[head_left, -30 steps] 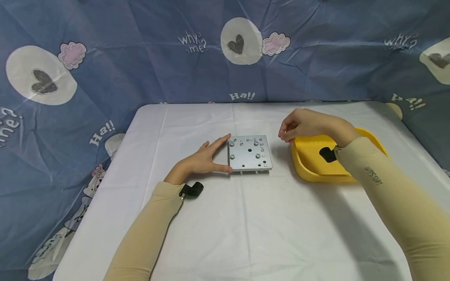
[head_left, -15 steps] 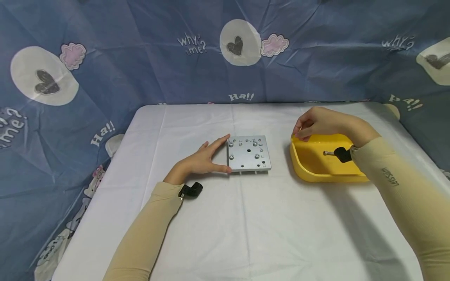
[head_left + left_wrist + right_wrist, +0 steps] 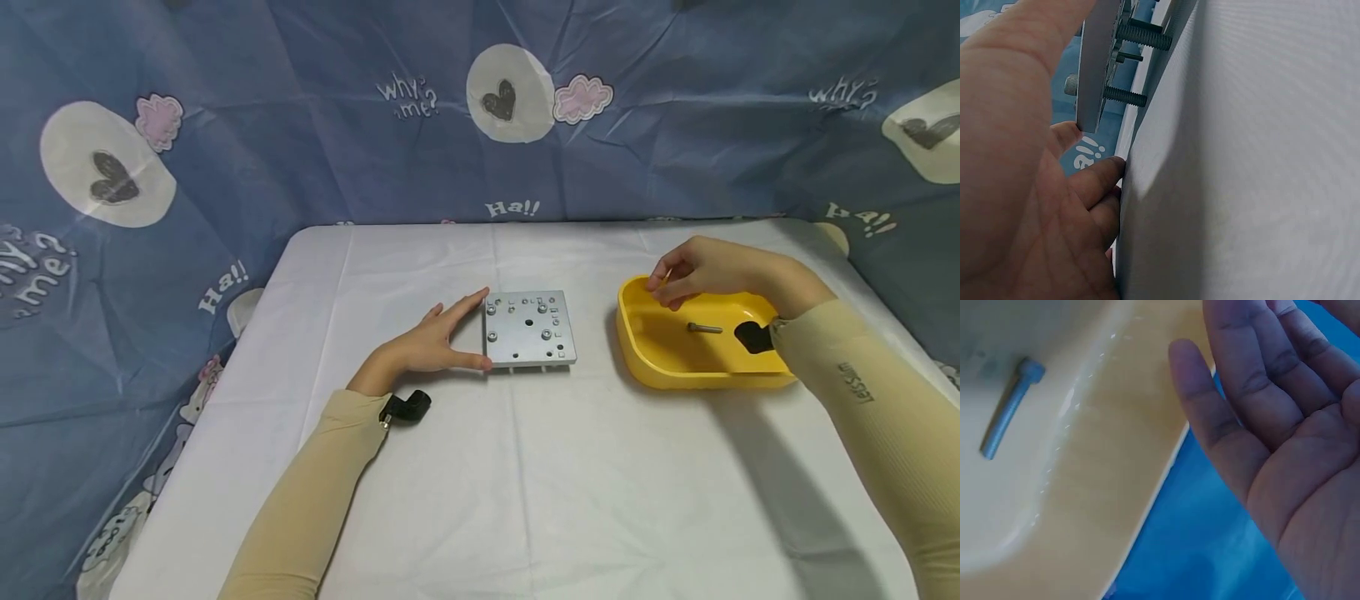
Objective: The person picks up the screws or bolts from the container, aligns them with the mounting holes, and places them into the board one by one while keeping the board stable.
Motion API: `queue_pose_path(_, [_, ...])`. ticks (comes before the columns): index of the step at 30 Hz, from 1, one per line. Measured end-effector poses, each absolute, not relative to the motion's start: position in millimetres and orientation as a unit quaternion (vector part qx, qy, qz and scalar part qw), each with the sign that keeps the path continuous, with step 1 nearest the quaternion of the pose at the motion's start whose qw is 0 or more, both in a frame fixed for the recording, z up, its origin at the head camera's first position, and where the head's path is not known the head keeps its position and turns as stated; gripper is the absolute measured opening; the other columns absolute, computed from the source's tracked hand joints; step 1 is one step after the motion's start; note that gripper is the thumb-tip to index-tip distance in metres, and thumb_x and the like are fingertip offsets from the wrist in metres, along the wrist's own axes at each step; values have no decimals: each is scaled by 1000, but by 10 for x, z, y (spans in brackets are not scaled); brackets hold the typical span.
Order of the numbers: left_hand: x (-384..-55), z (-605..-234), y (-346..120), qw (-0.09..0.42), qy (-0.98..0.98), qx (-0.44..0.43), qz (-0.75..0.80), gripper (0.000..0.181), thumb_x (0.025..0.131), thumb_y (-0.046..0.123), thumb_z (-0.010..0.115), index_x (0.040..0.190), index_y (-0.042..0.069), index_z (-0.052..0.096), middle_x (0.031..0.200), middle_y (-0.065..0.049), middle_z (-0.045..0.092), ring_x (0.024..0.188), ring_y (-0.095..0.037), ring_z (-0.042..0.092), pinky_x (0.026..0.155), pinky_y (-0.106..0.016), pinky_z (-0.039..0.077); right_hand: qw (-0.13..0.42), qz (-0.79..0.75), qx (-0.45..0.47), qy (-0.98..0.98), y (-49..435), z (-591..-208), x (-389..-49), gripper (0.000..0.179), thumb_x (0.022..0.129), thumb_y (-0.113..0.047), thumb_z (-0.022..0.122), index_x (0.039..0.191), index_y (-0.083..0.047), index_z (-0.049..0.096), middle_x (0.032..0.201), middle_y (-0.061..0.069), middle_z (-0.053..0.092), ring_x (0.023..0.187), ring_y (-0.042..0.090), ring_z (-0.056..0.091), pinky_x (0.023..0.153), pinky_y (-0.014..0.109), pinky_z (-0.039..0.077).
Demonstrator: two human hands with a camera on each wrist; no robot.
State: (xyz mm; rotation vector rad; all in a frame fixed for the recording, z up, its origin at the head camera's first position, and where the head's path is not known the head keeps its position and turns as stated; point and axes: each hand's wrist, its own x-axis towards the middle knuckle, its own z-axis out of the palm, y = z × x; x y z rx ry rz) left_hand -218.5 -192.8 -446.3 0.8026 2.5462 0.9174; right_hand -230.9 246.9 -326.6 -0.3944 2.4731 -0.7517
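My left hand (image 3: pixel 427 346) spreads its thumb and forefinger along the left side of a silver metal plate (image 3: pixel 517 333); the fingertips touch its near and far left corners. Socket-head screws (image 3: pixel 546 335) sit in the plate, and in the left wrist view their threaded ends (image 3: pixel 1125 95) stick out below it. Over the far left part of a yellow tray (image 3: pixel 637 367) hovers my right hand (image 3: pixel 708 267), its fingers loosely bent. Nothing shows in that hand, though its thumb tip is cut off in the right wrist view. A bolt (image 3: pixel 1010 409) lies on the tray floor.
A white cloth covers the table (image 3: pixel 450 500), and a blue printed curtain (image 3: pixel 337 125) hangs behind it. The tray stands to the plate's right, its raised rim beneath my right hand and forearm.
My right hand has moved right, from beside the tray's left rim to over the tray, uncovering the bolt inside. My left hand stays at the plate.
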Motion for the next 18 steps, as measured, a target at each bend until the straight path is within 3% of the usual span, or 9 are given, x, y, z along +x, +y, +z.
queue_pose_path(18, [-2174, -4430, -1930, 159, 886, 289, 327, 123, 85, 57, 88, 175, 34, 8, 183, 1, 14, 170, -25, 12, 138, -51, -11, 360, -234, -41, 902, 2816, -3477, -2213, 37, 105, -28, 71, 126, 3, 68, 92, 3, 75, 83, 15, 73, 78, 34, 67])
